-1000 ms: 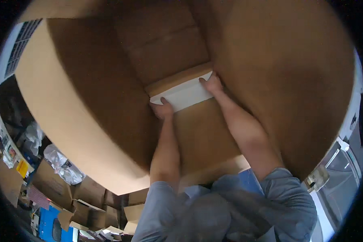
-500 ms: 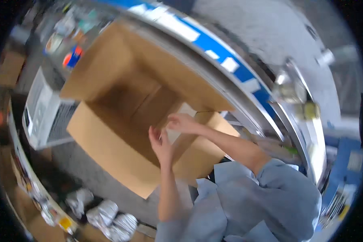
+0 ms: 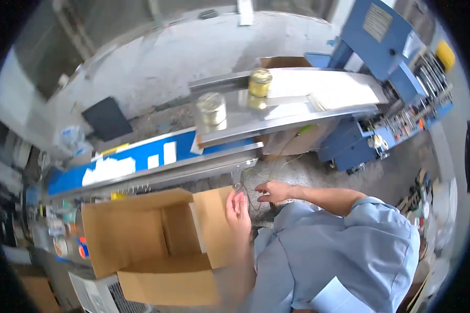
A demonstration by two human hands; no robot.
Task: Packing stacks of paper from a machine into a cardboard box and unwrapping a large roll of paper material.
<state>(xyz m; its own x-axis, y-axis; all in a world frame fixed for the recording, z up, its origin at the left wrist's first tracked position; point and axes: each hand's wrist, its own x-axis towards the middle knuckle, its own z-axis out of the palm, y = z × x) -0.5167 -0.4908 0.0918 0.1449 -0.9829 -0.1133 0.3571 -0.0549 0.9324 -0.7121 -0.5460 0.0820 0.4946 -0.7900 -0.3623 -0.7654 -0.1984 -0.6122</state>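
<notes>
A large open cardboard box (image 3: 136,237) lies at the lower left, its flaps folded outward. A pale sheet or strip (image 3: 197,227) shows along the inner edge beside its right flap (image 3: 214,216). My left hand (image 3: 237,208) is at the outer edge of that flap, palm turned up and fingers loosely curled apart, with nothing in it; whether it touches the flap I cannot tell. My right hand (image 3: 274,192) hangs just to the right of it, thumb and fingers apart, holding nothing.
Beyond the box runs a blue conveyor belt (image 3: 185,148) with white pieces on it. A metal table (image 3: 235,130) bears two jars, one with yellow contents (image 3: 260,82), one pale (image 3: 212,108). A blue machine (image 3: 373,31) stands at the far right. A grey-white crate (image 3: 91,292) sits at the lower left.
The view has swung to the right, so the box now sits lower left and the metal table shows ahead. Both hands have moved from over the box's opening to its right side.
</notes>
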